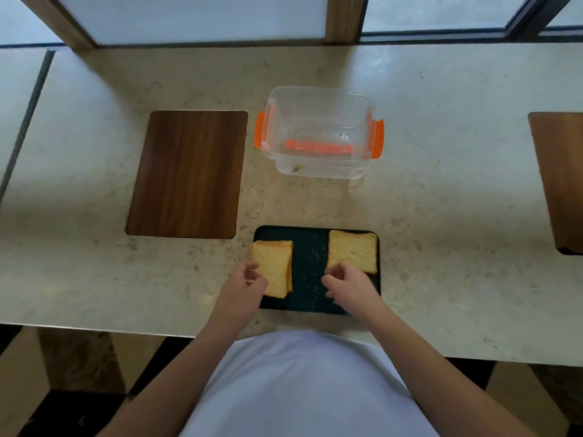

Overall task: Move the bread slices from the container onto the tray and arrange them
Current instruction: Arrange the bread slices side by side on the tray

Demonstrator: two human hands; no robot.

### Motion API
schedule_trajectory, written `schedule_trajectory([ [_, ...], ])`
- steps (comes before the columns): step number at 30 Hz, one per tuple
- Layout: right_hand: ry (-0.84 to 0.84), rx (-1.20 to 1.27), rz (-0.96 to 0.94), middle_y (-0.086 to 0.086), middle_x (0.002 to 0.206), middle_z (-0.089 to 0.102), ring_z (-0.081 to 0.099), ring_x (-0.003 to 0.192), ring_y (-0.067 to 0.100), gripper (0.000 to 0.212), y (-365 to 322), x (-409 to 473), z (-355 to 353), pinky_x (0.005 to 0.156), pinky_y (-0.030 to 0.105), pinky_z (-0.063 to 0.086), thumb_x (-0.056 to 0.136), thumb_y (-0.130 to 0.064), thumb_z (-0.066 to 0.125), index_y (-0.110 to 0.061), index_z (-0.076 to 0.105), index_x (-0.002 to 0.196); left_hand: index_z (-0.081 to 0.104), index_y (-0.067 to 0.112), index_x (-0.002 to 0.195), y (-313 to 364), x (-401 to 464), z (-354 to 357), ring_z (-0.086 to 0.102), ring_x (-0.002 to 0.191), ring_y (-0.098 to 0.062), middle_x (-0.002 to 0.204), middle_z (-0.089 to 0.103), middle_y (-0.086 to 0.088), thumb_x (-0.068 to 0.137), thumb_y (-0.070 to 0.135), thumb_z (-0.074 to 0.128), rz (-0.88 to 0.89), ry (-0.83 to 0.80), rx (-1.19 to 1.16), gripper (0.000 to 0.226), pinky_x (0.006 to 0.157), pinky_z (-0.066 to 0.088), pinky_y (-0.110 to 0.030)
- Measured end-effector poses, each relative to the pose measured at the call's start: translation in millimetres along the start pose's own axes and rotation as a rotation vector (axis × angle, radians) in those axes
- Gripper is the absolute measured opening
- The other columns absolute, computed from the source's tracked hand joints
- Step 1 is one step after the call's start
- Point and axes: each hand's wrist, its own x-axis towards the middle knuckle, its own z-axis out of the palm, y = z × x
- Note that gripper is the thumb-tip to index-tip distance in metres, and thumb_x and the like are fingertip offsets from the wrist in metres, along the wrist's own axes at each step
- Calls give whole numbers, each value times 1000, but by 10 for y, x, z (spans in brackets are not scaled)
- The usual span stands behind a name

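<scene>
White shirt fabric [303, 389] fills the bottom centre of the frame, and two bare forearms reach up from it over the near edge of the pale stone counter [441, 247]. At lower centre lies a dark tray [310, 266], speckled with crumbs. On its left end sits a small stack of bread slices [276, 266], overhanging the tray's left edge; on its right end lies another bread slice [353, 250], flat. The left hand [244, 283] rests at the near left corner of the stack, its grip loosely curled with fingers apart, touching or just beside the bread but not pinching it. The right hand [347, 285] hovers at the near left corner of the right slice, grip likewise half-curled and holding nothing. Above the tray, at centre frame, stands a clear container [318, 134] with orange clips, holding only crumbs. A wooden board [189, 175] lies to its left; a second board [558, 181] shows at the right edge.
</scene>
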Motion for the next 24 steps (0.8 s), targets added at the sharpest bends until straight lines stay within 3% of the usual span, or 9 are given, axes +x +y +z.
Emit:
schedule_trajectory([
  [2, -80, 14, 13, -8, 98, 66, 69, 87, 11, 12, -37, 15, 113, 75, 34, 62, 90, -34, 59, -33, 56, 100, 52, 28, 118, -8, 39, 17, 57, 94, -7, 107, 57, 7, 92, 22, 57, -2, 31, 22, 28, 87, 55, -43],
  [4, -135, 20, 25, -6, 98, 67, 70, 88, 12, 11, -93, 43, 241, 77, 36, 63, 88, -36, 61, -33, 56, 98, 50, 36, 92, 28, 79, 28, 54, 81, -5, 92, 55, 10, 90, 18, 57, 3, 48, 36, 19, 80, 55, -46],
  [6, -143, 15, 39, -4, 95, 69, 70, 88, 14, 12, -170, 77, 371, 79, 40, 63, 84, -37, 60, -32, 58, 94, 40, 41, 77, 62, 123, 34, 53, 75, -11, 82, 51, 11, 88, 16, 57, 10, 42, 68, 32, 69, 54, -39],
  [10, -144, -11, 56, 0, 94, 70, 70, 89, 19, 20, -302, 131, 587, 80, 45, 62, 77, -39, 58, -27, 58, 93, 33, 42, 72, 72, 195, 25, 43, 66, 0, 75, 42, 17, 86, 21, 57, 42, 30, 177, 34, 60, 36, -20],
  [13, -163, -6, 70, 2, 97, 66, 69, 89, 20, 23, -350, 150, 667, 74, 42, 61, 75, -39, 59, -27, 51, 93, 39, 36, 71, 74, 215, 38, 45, 68, -5, 73, 42, 13, 81, 22, 56, 37, 36, 210, 24, 61, 41, -27],
  [15, -169, 0, 72, -1, 98, 64, 68, 86, 16, 22, -365, 152, 687, 68, 37, 60, 76, -38, 60, -31, 45, 91, 50, 23, 78, 65, 232, 34, 51, 82, -20, 80, 48, 3, 78, 23, 55, 47, 57, 270, 5, 74, 47, -43],
  [19, -165, 16, 78, -2, 90, 64, 65, 76, 12, 20, -381, 149, 699, 58, 29, 54, 78, -32, 64, -26, 48, 87, 55, 10, 119, 23, 266, 55, 42, 112, -29, 120, 46, -12, 82, 28, 56, -39, 68, 347, 41, 99, 38, -49],
  [22, -158, 1, 64, -3, 75, 58, 58, 65, 12, 19, -390, 130, 699, 55, 29, 48, 78, -30, 66, -21, 49, 77, 55, 11, 124, 24, 273, 73, 38, 120, -31, 128, 46, -14, 84, 29, 56, -41, 119, 397, 44, 104, 33, -50],
  [24, -156, 37, 69, -1, 82, 62, 64, 73, 14, 21, -389, 106, 681, 55, 26, 50, 80, -31, 68, -21, 50, 84, 54, 12, 128, 67, 263, 76, 38, 122, -30, 129, 48, -11, 84, 29, 56, -23, 131, 373, 47, 105, 33, -51],
])
